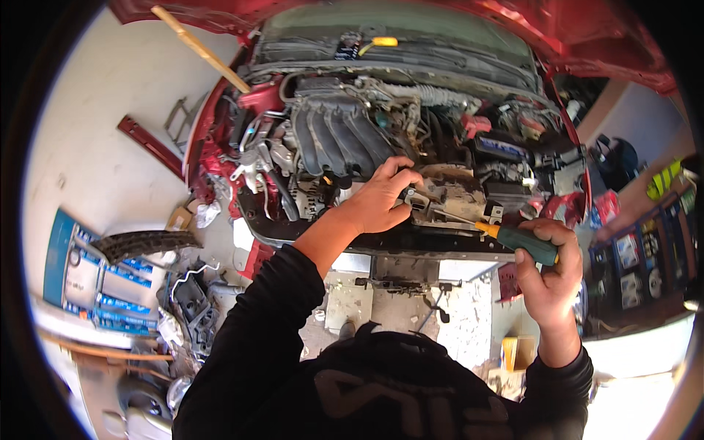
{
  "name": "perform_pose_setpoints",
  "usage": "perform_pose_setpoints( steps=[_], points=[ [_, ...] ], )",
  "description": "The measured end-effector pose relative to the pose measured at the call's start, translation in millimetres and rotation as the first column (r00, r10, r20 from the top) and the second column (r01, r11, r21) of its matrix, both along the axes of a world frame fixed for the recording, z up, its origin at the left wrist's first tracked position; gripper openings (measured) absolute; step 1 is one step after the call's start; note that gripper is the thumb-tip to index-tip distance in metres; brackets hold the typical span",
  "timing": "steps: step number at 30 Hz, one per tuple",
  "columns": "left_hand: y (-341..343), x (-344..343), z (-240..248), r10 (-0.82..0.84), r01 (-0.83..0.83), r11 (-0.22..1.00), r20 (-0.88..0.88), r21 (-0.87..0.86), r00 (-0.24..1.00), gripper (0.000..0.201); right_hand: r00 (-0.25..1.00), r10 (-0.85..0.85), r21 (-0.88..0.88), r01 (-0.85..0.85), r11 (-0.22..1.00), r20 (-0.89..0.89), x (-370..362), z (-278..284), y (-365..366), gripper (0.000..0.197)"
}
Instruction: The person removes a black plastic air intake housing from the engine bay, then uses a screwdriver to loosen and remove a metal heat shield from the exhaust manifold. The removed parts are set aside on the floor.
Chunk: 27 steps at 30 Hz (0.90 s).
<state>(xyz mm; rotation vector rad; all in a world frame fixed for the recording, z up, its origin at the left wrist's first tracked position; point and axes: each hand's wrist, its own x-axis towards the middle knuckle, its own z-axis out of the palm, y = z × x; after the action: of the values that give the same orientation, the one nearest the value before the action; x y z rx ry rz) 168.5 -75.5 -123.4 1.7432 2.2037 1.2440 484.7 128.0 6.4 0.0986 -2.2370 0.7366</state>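
Note:
My right hand (551, 275) is closed round the thick handle of a screwdriver (524, 243), dark green with a yellow collar. Its thin shaft points left, and the tip lies against or just over a dusty metal part (458, 192) at the front of the engine bay. My left hand (383, 196) reaches over the black front crossmember (458, 247), its fingers curled at a small metal piece (418, 202) beside the screwdriver tip. What the fingertips grip is mostly hidden. Just behind my left hand is the black ribbed intake manifold (337, 132).
A wooden stick (202, 50) stands at the red car's left side, below the raised hood (587, 29). A yellow-handled tool (381, 42) lies near the windshield. The battery (502, 147) sits right of the engine. Removed parts (194, 301) lie on the floor at left; a tool rack (638, 264) stands at right.

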Motion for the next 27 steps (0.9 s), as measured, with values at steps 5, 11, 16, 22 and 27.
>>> perform_pose_setpoints(
  steps=[5,11,16,22,27],
  points=[
    [1,-16,4,-0.189,0.146,0.977,-0.317,-0.155,0.929,0.070,0.985,-0.172,-0.112,0.174,0.978,0.024,11,-16,-43,0.041],
    [14,-18,-11,-0.346,0.276,0.938,-0.580,-0.210,0.738,0.066,0.946,-0.325,-0.367,0.296,0.882,-0.016,43,-49,-68,0.036],
    [8,1,-47,-0.276,0.232,0.961,-0.601,-0.152,0.750,0.045,0.906,-0.417,-0.571,0.382,0.727,0.074,70,-94,-77,0.033],
    [16,1,-39,-0.294,0.302,0.947,-0.663,-0.107,0.688,0.032,0.903,-0.426,-0.734,0.332,0.593,0.065,88,-119,-92,0.033],
    [34,-12,-5,-0.310,0.342,0.939,-0.519,-0.035,0.797,0.050,0.904,-0.425,-0.738,0.253,0.625,-0.051,90,-113,-94,0.038]
  ],
)
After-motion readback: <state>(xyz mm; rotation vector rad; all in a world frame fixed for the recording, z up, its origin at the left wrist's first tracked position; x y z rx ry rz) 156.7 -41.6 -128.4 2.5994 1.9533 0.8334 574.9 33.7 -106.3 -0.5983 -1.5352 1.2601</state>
